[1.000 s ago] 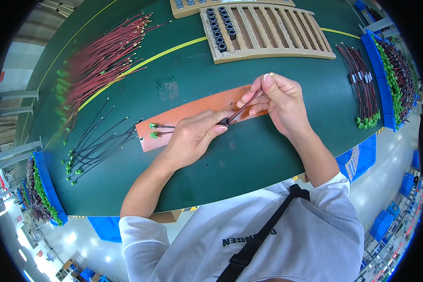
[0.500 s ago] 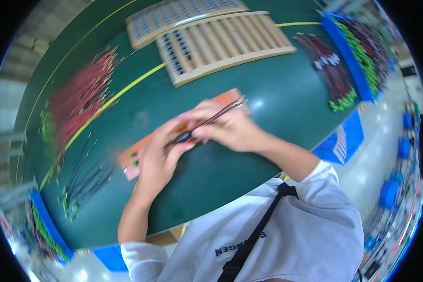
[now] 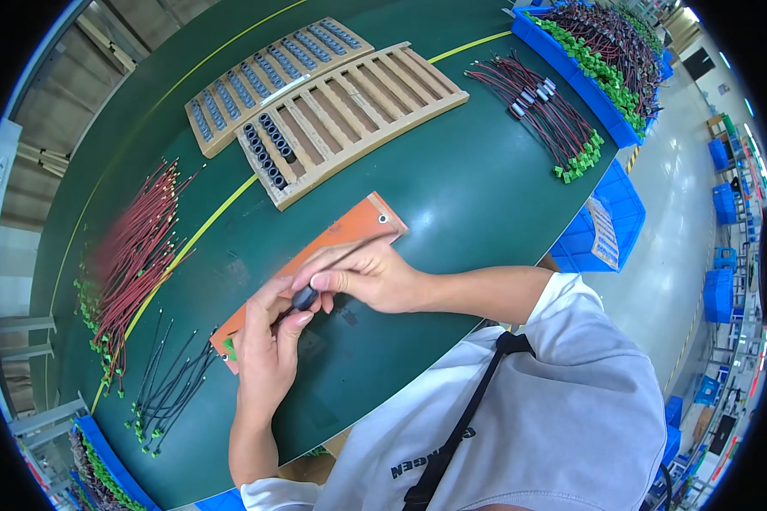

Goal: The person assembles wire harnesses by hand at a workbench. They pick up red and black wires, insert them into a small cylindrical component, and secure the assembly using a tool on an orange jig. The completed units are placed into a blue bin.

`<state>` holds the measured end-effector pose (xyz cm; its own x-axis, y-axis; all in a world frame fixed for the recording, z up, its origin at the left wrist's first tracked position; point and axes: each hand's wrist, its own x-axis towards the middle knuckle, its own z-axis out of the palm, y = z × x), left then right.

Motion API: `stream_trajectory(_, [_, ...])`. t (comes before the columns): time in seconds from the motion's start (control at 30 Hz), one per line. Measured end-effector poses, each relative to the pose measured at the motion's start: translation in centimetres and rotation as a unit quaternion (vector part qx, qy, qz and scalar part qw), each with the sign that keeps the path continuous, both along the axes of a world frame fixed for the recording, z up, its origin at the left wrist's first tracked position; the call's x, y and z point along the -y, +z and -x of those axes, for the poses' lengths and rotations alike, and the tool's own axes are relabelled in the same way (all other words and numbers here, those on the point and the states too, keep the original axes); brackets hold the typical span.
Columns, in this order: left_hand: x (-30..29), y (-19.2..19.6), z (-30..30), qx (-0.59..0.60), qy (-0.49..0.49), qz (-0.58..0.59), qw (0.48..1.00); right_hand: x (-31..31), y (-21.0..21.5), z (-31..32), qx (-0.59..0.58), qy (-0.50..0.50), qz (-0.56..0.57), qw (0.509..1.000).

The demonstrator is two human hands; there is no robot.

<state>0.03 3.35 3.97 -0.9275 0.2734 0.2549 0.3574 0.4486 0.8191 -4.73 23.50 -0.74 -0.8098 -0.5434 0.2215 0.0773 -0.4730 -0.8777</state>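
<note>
A small black cylinder-shaped core (image 3: pixel 304 298) is held between my two hands over an orange board (image 3: pixel 349 223). My left hand (image 3: pixel 267 334) is closed with thumb and fingers pinching the wire cable at the core's lower left side. My right hand (image 3: pixel 368 279) is closed too, its thumb pressed on the core's upper end. Fingers hide most of the cable. A green connector (image 3: pixel 229 347) shows beside my left hand at the board's lower end. The board has a metal eyelet near its upper right end.
Left lie loose red wires (image 3: pixel 141 255) and black wires (image 3: pixel 175 383) with green connectors. Beyond the board stands a slotted wooden rack (image 3: pixel 358 111) partly filled with black cores; behind it, a tray of grey cores (image 3: pixel 273 72). Finished-looking bundled cables (image 3: pixel 537 106) lie right, near a blue bin (image 3: pixel 562 64).
The view has shifted, so the table contents sit differently in it. Red and black wires that stretched past my right hand no longer show clearly. Both hands stay at the core.
</note>
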Motion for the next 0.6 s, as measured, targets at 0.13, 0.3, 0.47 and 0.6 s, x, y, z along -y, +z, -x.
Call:
stream_trajectory(0.13, [0.1, -0.2, -0.2, -0.016, 0.006, 0.011, 1.0, -0.5, 0.8, 0.1, 0.006, 0.014, -0.036, 0.999])
stream_trajectory(0.3, [-0.4, -0.4, -0.9, 0.021, -0.012, -0.092, 0.996, -0.8, 0.6, -0.2, 0.029, 0.037, -0.003, 0.999])
stream_trajectory(0.47, [-2.0, 0.7, -2.3, 0.081, -0.021, -0.183, 0.979, -0.2, 1.3, -1.2, -0.01, 0.035, 0.013, 0.999])
stream_trajectory(0.6, [-1.4, -1.0, -1.6, -0.276, -0.033, -0.022, 0.96, -4.9, 6.6, -0.2, 0.057, -0.018, 0.032, 0.998])
